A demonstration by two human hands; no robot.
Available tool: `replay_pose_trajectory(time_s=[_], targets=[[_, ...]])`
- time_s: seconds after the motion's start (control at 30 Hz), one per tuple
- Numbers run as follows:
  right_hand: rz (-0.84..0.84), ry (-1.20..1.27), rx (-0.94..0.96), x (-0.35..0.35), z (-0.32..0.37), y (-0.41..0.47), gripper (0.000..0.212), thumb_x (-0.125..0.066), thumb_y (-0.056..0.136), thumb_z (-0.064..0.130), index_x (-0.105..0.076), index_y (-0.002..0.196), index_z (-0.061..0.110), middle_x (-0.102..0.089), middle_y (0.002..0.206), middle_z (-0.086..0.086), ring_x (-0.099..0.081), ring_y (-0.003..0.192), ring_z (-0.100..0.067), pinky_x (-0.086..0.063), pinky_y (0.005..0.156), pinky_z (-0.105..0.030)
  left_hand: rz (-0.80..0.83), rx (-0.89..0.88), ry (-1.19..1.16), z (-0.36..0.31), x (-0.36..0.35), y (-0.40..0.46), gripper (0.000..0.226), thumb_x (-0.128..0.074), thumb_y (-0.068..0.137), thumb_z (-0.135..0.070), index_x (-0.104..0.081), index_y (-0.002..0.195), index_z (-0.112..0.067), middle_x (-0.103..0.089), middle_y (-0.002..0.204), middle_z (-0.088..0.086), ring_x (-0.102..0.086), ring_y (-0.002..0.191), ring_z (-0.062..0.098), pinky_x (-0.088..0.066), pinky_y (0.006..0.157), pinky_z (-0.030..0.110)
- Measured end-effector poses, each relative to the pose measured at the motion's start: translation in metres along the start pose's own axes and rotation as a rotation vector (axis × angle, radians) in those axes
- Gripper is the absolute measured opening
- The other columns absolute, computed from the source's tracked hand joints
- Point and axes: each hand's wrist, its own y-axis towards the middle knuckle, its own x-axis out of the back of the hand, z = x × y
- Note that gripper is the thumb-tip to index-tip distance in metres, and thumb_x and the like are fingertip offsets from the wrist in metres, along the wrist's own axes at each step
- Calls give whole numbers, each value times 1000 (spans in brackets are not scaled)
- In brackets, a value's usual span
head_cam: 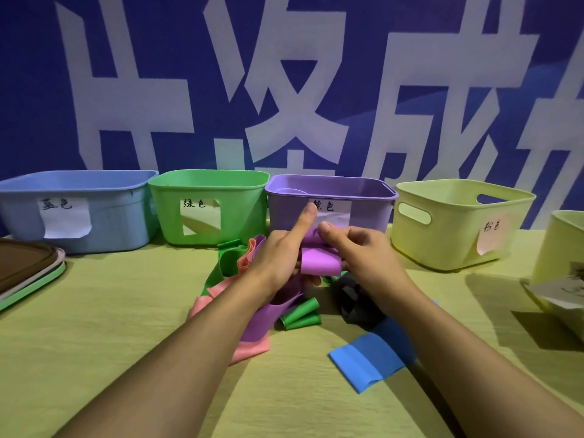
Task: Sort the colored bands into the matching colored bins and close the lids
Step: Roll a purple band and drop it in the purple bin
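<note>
Both hands hold one purple band [319,262] just in front of the purple bin [331,188]. My left hand [281,251] grips its left side with the thumb raised. My right hand [357,248] pinches its top right edge. Under my hands lies a heap of bands: green [300,316], pink [249,349], more purple [268,314] and a dark one [350,298]. A blue band [369,361] lies flat beside my right forearm. The blue bin [94,216] and green bin [221,188] stand left of the purple bin, all open.
A pale yellow bin [448,235] with a paper label stands right of the purple one, and another [562,245] sits at the right edge. Stacked lids [28,273] rest at the left edge. A blue banner with white characters forms the backdrop behind the bins.
</note>
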Motion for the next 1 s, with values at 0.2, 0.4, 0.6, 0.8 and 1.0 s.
replay_pose_trajectory(time_s=[0.2,0.4,0.6,0.8,1.0], targets=[[22,27,78,-2,2,-2,32,-74,89,39,-75,86,6,-75,77,-6,-65,68,-9,-50,68,-25,-33,16,-104,-1,-2,-1,75,-50,91,-75,-78,89,-5,-69,63,20,-63,47,26,-51,51,31],[36,81,110,-2,-1,0,35,-77,76,39,-73,94,9,-78,87,-8,-72,81,-16,-56,80,-33,-32,50,-140,1,-2,2,76,-53,89,-75,-75,92,-2,-64,60,19,-60,49,28,-50,49,30],[51,74,145,1,-7,2,32,-80,79,34,-73,99,10,-78,95,-9,-73,90,-21,-57,86,-35,-6,46,-154,6,1,5,71,-56,90,-73,-78,91,-5,-61,63,19,-59,52,28,-53,60,37],[109,180,50,0,-2,-3,27,-72,90,31,-73,104,9,-77,99,-10,-72,92,-21,-59,87,-37,-42,-45,-122,4,-4,3,56,-57,96,-61,-80,75,-14,-62,57,13,-57,53,26,-50,61,36],[148,201,-73,-3,-1,-7,63,-62,87,61,-68,103,1,-70,80,-14,-62,71,-26,-53,69,-33,37,-129,-241,2,-6,5,57,-62,95,-56,-79,89,-3,-65,68,22,-58,61,30,-44,65,40]])
